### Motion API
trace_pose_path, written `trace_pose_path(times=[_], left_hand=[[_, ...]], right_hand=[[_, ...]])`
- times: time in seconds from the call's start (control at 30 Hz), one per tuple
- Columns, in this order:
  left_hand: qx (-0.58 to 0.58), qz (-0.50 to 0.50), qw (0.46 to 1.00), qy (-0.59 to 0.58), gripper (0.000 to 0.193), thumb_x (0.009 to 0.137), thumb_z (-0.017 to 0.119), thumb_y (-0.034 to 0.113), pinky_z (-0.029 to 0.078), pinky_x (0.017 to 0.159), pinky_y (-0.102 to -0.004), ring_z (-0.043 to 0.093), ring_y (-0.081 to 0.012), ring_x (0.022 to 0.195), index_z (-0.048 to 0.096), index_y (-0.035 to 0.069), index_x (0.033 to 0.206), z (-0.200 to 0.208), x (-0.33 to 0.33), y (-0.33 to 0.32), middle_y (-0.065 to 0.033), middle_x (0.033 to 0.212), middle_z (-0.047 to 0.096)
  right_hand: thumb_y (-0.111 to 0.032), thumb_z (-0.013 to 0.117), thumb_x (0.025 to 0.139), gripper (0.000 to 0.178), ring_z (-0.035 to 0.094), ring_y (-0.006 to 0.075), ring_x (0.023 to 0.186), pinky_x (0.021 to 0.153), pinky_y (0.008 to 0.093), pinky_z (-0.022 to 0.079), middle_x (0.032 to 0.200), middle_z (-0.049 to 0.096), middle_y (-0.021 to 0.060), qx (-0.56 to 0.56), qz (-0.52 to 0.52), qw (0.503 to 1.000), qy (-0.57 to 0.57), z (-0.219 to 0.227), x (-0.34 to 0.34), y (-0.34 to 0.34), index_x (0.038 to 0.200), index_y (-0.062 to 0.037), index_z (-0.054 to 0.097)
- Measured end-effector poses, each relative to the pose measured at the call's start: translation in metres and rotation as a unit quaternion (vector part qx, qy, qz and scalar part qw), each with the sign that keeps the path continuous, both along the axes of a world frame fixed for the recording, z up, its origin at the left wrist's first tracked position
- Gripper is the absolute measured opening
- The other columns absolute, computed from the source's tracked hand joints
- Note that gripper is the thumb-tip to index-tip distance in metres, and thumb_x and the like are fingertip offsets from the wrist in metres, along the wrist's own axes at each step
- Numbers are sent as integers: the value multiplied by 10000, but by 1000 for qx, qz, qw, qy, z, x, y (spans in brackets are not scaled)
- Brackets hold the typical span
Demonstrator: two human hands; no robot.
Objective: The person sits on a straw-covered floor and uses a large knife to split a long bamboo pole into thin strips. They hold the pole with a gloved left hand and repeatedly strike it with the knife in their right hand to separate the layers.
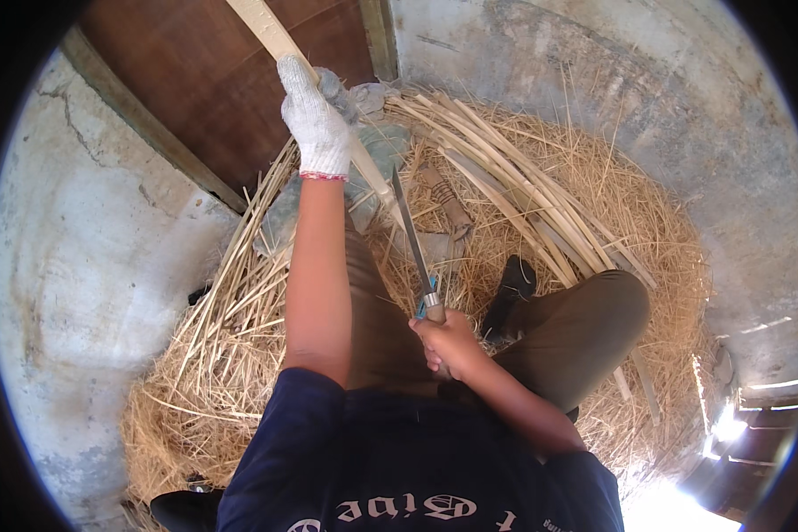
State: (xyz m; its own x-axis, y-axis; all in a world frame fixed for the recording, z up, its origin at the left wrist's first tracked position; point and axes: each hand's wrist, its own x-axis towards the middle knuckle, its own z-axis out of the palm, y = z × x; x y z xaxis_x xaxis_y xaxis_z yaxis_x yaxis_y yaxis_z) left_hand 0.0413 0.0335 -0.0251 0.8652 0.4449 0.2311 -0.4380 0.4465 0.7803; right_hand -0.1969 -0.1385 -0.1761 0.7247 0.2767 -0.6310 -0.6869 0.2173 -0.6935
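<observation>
My left hand [315, 124], in a white knit glove with a red-edged cuff, is closed around a long pale strip of split bamboo [266, 27]. The strip slants from the top edge down toward the middle of the view. My bare right hand [452, 344] grips the handle of a long, narrow-bladed knife [410, 222], its dark blade pointing up and away from me. The blade's tip is close beside the strip's lower end; whether they touch, I cannot tell. Something blue shows at the base of the blade.
Bamboo strips [523, 186] lie piled at the right, and more thin strips [253, 253] at the left. Pale shavings [195, 417] cover the floor around my bent legs [576, 328]. A cord-wrapped wooden piece [446, 202] lies ahead. Concrete walls [106, 266] and a brown panel [213, 80] stand around.
</observation>
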Motion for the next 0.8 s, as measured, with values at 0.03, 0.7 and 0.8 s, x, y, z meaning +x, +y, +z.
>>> trace_pose_path(times=[0.03,0.7,0.8], left_hand=[[6,-38,999,-3,680,959,489,752,223,434,-313,307,-133,454,397,158,642,0,0,2,29,554,322],[31,-205,978,-27,737,929,407,835,165,415,-309,208,-131,444,295,193,585,2,-4,14,51,519,220],[28,-203,979,-20,740,926,401,841,168,410,-313,205,-132,442,292,195,583,3,-4,18,49,516,217]], right_hand=[[-135,662,986,220,405,118,362,353,309,346,529,436,3,-6,-10,1000,-9,3,0,0,849,-64,506],[-131,670,972,211,408,119,388,369,314,355,565,439,-1,81,-38,996,12,2,-6,3,857,-77,501],[-128,675,966,227,402,115,395,380,311,347,575,437,-5,107,-35,992,56,7,-4,0,837,-90,492]])
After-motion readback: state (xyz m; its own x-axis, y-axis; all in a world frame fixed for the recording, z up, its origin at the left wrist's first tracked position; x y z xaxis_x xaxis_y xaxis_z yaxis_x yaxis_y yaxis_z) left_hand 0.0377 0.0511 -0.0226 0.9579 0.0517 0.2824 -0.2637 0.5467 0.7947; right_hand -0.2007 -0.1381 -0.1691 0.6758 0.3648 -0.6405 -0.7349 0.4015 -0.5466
